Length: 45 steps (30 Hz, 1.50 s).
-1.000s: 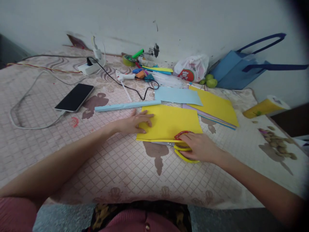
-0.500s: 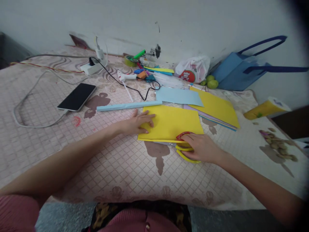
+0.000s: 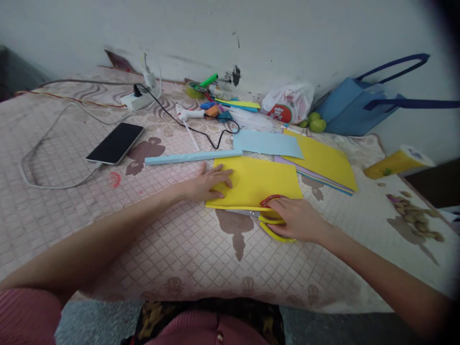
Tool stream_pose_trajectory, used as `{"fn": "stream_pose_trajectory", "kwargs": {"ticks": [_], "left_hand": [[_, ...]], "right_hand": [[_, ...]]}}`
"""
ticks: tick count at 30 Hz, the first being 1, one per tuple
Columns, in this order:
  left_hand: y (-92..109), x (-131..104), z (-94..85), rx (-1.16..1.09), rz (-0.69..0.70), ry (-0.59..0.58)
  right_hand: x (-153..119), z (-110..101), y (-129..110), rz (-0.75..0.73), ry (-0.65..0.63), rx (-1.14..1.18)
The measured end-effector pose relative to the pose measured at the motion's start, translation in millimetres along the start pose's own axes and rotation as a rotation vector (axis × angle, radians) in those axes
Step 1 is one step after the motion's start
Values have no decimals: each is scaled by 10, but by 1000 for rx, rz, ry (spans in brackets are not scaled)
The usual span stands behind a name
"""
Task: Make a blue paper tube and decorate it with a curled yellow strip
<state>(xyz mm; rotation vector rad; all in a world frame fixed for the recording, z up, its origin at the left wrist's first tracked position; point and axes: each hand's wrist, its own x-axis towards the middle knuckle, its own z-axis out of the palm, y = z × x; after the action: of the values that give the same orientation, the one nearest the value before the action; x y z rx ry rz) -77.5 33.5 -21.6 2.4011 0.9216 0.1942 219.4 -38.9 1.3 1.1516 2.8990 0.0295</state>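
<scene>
A yellow sheet of paper (image 3: 258,179) lies on the patterned tablecloth before me, its near edge showing a narrow folded strip. My left hand (image 3: 210,183) rests flat on its left side, fingers spread. My right hand (image 3: 296,218) grips scissors (image 3: 273,231) with red and yellow handles at the near right edge. Part of a blade shows along that edge; the paper hides the rest. Just behind the sheet lie a folded light blue paper strip (image 3: 194,157) and a light blue sheet (image 3: 268,143).
A phone (image 3: 115,143) on a cable lies left, near a power strip (image 3: 136,100). Behind are a glue gun (image 3: 189,114), a plastic bag (image 3: 289,103), green fruit (image 3: 317,125) and a blue bag (image 3: 354,105). Rightward sit stacked coloured papers (image 3: 325,160), a yellow roll (image 3: 391,163) and ginger-like roots (image 3: 415,218).
My right hand and the scissors have shifted slightly left along the near edge of the yellow paper. My left hand stays on the sheet.
</scene>
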Motion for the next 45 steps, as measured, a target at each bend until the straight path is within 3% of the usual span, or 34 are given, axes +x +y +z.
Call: {"fn": "stream_pose_trajectory", "kwargs": {"ticks": [11, 38, 45], "left_hand": [[-6, -2, 6, -4, 0, 2], [6, -9, -5, -15, 5, 11], [14, -8, -10, -15, -7, 3]], "right_hand": [[-16, 15, 14, 0, -36, -18], [102, -7, -36, -24, 24, 16], [135, -35, -62, -23, -19, -15]]}}
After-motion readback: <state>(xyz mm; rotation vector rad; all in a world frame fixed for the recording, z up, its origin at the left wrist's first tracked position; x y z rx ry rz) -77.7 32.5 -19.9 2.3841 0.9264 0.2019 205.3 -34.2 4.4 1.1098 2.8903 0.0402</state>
